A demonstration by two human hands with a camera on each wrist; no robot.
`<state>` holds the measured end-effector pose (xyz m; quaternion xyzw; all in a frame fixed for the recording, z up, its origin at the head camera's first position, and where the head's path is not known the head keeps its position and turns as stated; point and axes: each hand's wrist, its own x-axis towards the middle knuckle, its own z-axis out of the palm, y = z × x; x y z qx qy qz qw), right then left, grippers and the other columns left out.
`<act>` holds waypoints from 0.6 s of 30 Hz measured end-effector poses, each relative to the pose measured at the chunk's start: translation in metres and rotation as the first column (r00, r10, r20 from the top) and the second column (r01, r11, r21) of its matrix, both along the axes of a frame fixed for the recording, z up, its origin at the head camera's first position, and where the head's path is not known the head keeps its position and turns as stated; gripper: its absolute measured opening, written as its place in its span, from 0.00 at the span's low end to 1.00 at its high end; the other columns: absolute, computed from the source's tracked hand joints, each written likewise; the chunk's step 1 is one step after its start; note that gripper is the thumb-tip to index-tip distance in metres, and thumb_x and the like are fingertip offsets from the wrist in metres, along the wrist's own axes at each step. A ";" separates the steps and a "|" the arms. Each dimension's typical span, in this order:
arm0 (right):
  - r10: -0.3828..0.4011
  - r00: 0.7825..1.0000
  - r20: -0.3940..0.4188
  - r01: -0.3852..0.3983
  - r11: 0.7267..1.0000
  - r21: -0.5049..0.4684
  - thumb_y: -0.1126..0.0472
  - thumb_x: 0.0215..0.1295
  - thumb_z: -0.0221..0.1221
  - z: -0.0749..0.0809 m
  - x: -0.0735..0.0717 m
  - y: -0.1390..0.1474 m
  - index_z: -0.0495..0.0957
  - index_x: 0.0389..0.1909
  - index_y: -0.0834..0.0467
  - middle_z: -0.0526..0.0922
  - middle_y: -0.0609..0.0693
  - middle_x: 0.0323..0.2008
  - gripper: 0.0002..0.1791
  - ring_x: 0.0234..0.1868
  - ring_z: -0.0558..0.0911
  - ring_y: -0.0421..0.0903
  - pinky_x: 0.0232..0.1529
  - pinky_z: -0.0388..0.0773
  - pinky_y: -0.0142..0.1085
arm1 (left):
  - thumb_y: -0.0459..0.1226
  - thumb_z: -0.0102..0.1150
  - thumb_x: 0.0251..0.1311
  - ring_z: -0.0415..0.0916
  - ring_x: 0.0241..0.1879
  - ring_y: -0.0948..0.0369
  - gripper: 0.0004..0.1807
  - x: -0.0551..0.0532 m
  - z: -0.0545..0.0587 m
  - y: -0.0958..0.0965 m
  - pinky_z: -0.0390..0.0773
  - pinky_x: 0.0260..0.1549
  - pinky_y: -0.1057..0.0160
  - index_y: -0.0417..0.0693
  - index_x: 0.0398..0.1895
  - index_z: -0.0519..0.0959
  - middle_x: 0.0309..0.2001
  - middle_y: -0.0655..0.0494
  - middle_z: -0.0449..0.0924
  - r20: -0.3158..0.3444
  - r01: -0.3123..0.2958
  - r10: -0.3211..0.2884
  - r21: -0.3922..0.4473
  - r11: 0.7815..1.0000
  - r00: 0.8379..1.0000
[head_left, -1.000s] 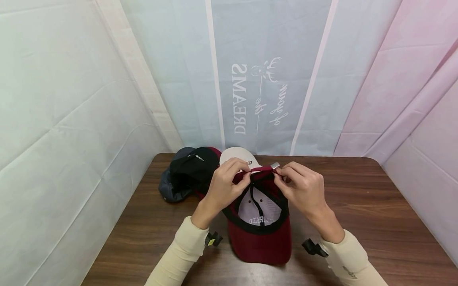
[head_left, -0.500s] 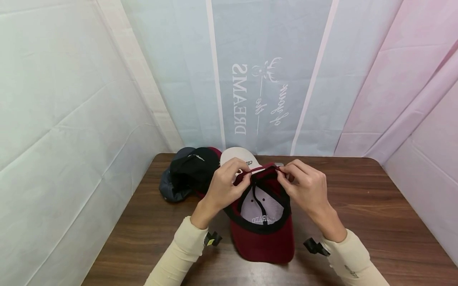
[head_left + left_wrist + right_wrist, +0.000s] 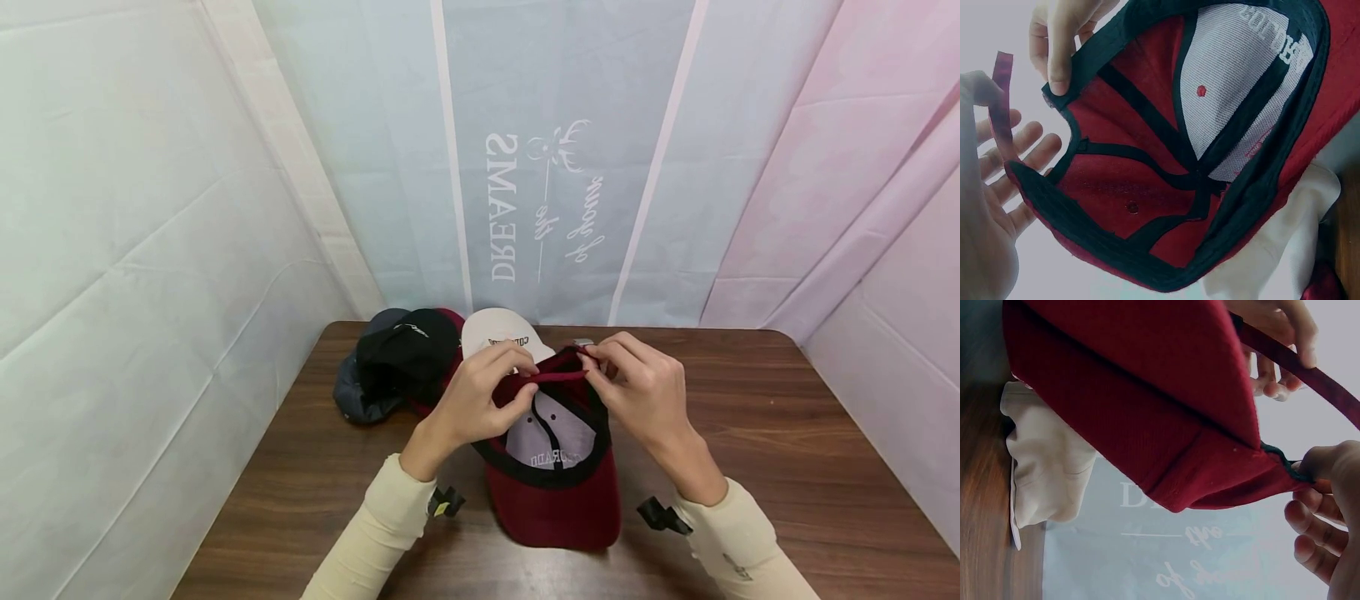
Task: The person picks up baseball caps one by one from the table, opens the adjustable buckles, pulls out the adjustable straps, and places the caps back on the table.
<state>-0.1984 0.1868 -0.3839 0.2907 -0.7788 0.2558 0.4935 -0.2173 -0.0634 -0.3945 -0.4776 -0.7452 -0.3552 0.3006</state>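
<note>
A dark red baseball cap (image 3: 555, 508) is held with its inside facing up and its brim toward the person. My left hand (image 3: 472, 387) pinches the cap's red back strap (image 3: 1001, 100) between thumb and fingers, the other fingers spread behind it. In the left wrist view the strap's end sticks up free past the thumb. My right hand (image 3: 641, 387) pinches the opposite corner of the back opening, close to a small metal buckle (image 3: 582, 342). White mesh-like lining with reversed lettering shows inside the crown.
Behind the red cap sits a cream cap (image 3: 495, 325) with dark lettering. Left of it a black cap (image 3: 408, 342) overlaps a blue-grey cap (image 3: 356, 396). All are on a brown wooden table (image 3: 750, 450), whose back edge meets a pale printed curtain (image 3: 390, 208).
My left hand has shifted slightly right and lower. The strap now spans below the cap's back edge, across the opening. The cap has moved a little right; my right hand keeps its pinch.
</note>
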 end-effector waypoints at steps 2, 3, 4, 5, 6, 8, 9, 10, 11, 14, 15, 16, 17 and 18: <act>-0.001 1.000 -0.004 0.001 1.000 -0.002 0.66 0.59 0.68 0.000 -0.001 0.000 0.88 0.30 0.59 0.87 0.47 0.27 0.01 0.19 0.78 0.40 0.22 0.73 0.33 | 0.36 0.63 0.66 0.80 0.45 0.62 0.05 0.000 0.000 0.000 0.80 0.51 0.66 0.45 0.42 0.83 0.42 0.56 0.83 0.005 0.004 -0.004 -0.002 1.000 1.000; -0.001 1.000 -0.006 0.001 1.000 -0.003 0.65 0.60 0.68 0.000 -0.001 0.000 0.88 0.30 0.59 0.87 0.47 0.27 0.02 0.19 0.78 0.40 0.22 0.73 0.33 | 0.36 0.63 0.67 0.80 0.45 0.62 0.05 0.000 0.000 0.001 0.80 0.51 0.66 0.45 0.42 0.83 0.42 0.56 0.83 0.006 0.002 -0.002 -0.001 1.000 1.000; 0.001 1.000 -0.009 -0.001 1.000 -0.005 0.65 0.60 0.67 0.000 -0.001 0.000 0.88 0.30 0.59 0.87 0.47 0.27 0.03 0.19 0.78 0.40 0.22 0.73 0.33 | 0.36 0.63 0.68 0.81 0.45 0.62 0.05 0.000 0.000 0.001 0.81 0.51 0.67 0.45 0.41 0.83 0.42 0.56 0.83 0.006 -0.002 0.002 0.002 1.000 1.000; 0.002 1.000 -0.010 -0.002 1.000 -0.006 0.65 0.61 0.67 0.000 -0.001 0.000 0.88 0.29 0.59 0.87 0.47 0.27 0.04 0.19 0.78 0.40 0.22 0.73 0.33 | 0.37 0.63 0.69 0.80 0.44 0.63 0.04 0.000 0.000 0.002 0.81 0.50 0.67 0.45 0.41 0.83 0.42 0.57 0.83 0.006 -0.009 0.009 0.004 1.000 1.000; 0.003 1.000 -0.012 -0.003 1.000 -0.006 0.65 0.61 0.67 0.000 -0.001 -0.001 0.88 0.29 0.59 0.87 0.47 0.27 0.04 0.19 0.78 0.40 0.22 0.73 0.33 | 0.36 0.62 0.69 0.80 0.43 0.63 0.04 -0.001 0.000 0.002 0.81 0.49 0.68 0.46 0.41 0.83 0.42 0.57 0.83 0.006 -0.020 0.020 0.006 1.000 1.000; 0.005 1.000 -0.013 -0.005 1.000 -0.007 0.66 0.59 0.67 0.000 -0.001 -0.001 0.88 0.29 0.59 0.87 0.47 0.27 0.02 0.19 0.78 0.40 0.22 0.73 0.33 | 0.36 0.62 0.70 0.81 0.42 0.63 0.03 -0.001 0.001 0.003 0.83 0.46 0.67 0.47 0.40 0.83 0.41 0.57 0.83 0.010 -0.049 0.049 0.009 0.999 0.999; 0.006 1.000 -0.013 -0.007 1.000 -0.006 0.67 0.58 0.68 0.000 -0.001 -0.001 0.89 0.29 0.58 0.87 0.47 0.27 0.02 0.19 0.78 0.40 0.22 0.73 0.33 | 0.36 0.62 0.70 0.81 0.41 0.63 0.02 -0.001 0.001 0.004 0.83 0.45 0.67 0.47 0.40 0.83 0.40 0.57 0.83 0.014 -0.066 0.066 0.008 0.998 0.998; 0.009 1.000 -0.013 -0.009 1.000 -0.006 0.67 0.57 0.68 0.000 -0.001 -0.001 0.89 0.29 0.58 0.87 0.48 0.27 0.02 0.19 0.78 0.40 0.22 0.74 0.33 | 0.35 0.62 0.70 0.81 0.41 0.63 0.02 -0.002 0.001 0.005 0.84 0.44 0.67 0.47 0.40 0.83 0.40 0.57 0.83 0.019 -0.086 0.086 0.005 0.996 0.996; 0.011 1.000 -0.011 -0.011 1.000 -0.005 0.67 0.57 0.69 0.000 -0.001 -0.001 0.89 0.30 0.59 0.87 0.48 0.27 0.02 0.19 0.78 0.40 0.22 0.74 0.33 | 0.35 0.63 0.69 0.81 0.40 0.63 0.01 -0.002 0.001 0.005 0.84 0.42 0.67 0.47 0.40 0.83 0.40 0.57 0.83 0.028 -0.106 0.106 0.002 0.994 0.994; 0.027 1.000 0.002 -0.027 1.000 -0.006 0.69 0.55 0.71 0.000 0.000 -0.001 0.89 0.31 0.59 0.87 0.48 0.28 0.03 0.19 0.79 0.40 0.22 0.75 0.32 | 0.35 0.66 0.67 0.81 0.39 0.62 0.03 -0.002 0.002 0.007 0.84 0.39 0.68 0.47 0.41 0.82 0.40 0.57 0.83 0.061 -0.162 0.163 -0.023 0.987 0.985; 0.033 0.999 0.008 -0.033 0.999 -0.007 0.69 0.55 0.72 0.000 0.001 -0.001 0.89 0.31 0.60 0.87 0.49 0.28 0.04 0.19 0.79 0.39 0.22 0.75 0.31 | 0.36 0.68 0.66 0.81 0.39 0.61 0.05 -0.002 0.003 0.007 0.83 0.39 0.68 0.47 0.42 0.82 0.40 0.56 0.83 0.070 -0.177 0.179 -0.036 0.983 0.981; 0.041 0.999 0.014 -0.041 0.999 -0.009 0.69 0.54 0.73 0.000 0.001 -0.001 0.89 0.32 0.60 0.87 0.49 0.29 0.05 0.19 0.78 0.39 0.22 0.75 0.31 | 0.36 0.69 0.66 0.81 0.39 0.61 0.06 -0.002 0.003 0.008 0.83 0.39 0.68 0.47 0.42 0.82 0.40 0.56 0.83 0.078 -0.192 0.196 -0.053 0.980 0.978; 0.048 0.999 0.021 -0.048 0.999 -0.011 0.70 0.54 0.73 0.001 0.002 -0.001 0.89 0.32 0.60 0.87 0.49 0.29 0.05 0.20 0.78 0.39 0.22 0.75 0.30 | 0.37 0.69 0.66 0.80 0.38 0.61 0.07 -0.002 0.003 0.008 0.82 0.38 0.69 0.47 0.42 0.83 0.40 0.56 0.83 0.089 -0.203 0.209 -0.073 0.977 0.974; 0.056 0.998 0.029 -0.055 0.998 -0.013 0.71 0.53 0.74 0.001 0.002 -0.001 0.89 0.32 0.59 0.87 0.49 0.29 0.06 0.20 0.78 0.39 0.22 0.75 0.30 | 0.39 0.70 0.66 0.80 0.38 0.62 0.08 -0.002 0.003 0.009 0.81 0.38 0.69 0.47 0.43 0.83 0.40 0.57 0.83 0.100 -0.210 0.219 -0.095 0.973 0.971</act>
